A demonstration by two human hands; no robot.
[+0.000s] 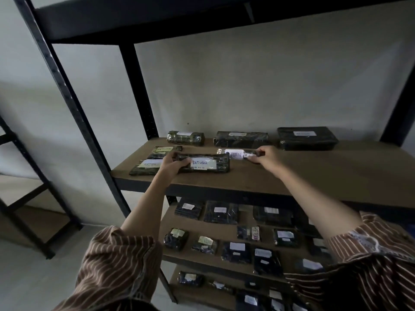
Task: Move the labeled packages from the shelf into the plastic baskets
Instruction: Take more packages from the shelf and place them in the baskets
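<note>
Packages (203,163) and (238,154) sit pinched in left fingers (179,163) and right fingers (256,158).

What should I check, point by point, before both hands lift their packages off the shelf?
1. Left hand grips the RETURN package: ok.
2. Right hand holds the slim package at its end: ok.
3. Slim package fully gripped: cannot tell, fingers hide its end.
4. Neighbouring left packages clear of the lift: not ok, the left hand is right against them.
5. Plastic baskets in view: not ok, none visible.
6. Shelf board in front is free: ok.
</note>
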